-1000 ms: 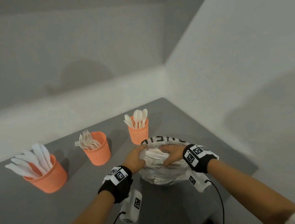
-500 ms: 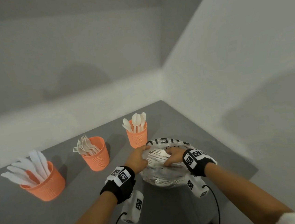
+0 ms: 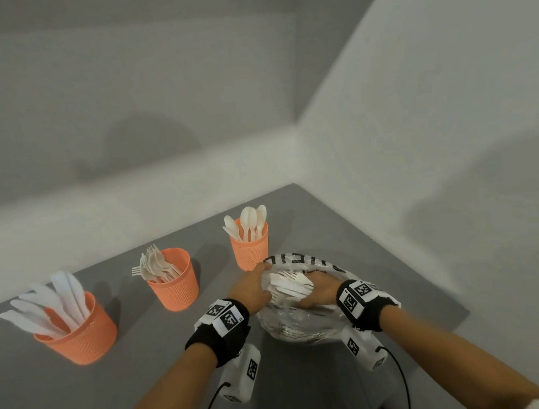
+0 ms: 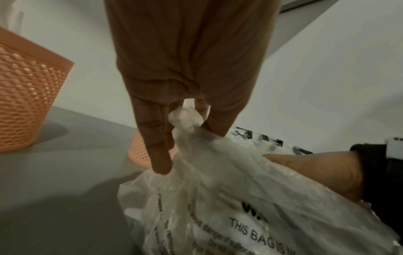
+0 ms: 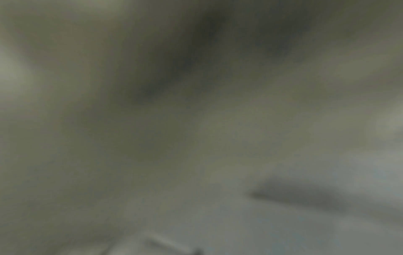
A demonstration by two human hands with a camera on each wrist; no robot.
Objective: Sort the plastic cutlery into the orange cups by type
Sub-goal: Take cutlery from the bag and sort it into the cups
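Closest in, both hands are at a clear plastic bag (image 3: pixel 301 319) with black print, sitting on the grey surface (image 3: pixel 34 404). The left hand (image 3: pixel 249 287) pinches a bunched bit of the bag's edge between thumb and fingers; the left wrist view shows that pretty clearly. The right hand (image 3: pixel 318 293) is inside the bag's mouth, and honestly I can't tell whether it's curled round anything, since its fingers are hidden and the right wrist view is just blur. A bundle of white plastic cutlery (image 3: pixel 290 285), with fork tines showing, lies in the bag between the hands.

Just beyond the bag is an orange cup with spoons (image 3: pixel 250 238). Further left stands the cup with forks (image 3: pixel 173 279), and far left the cup with knives (image 3: pixel 77 328).
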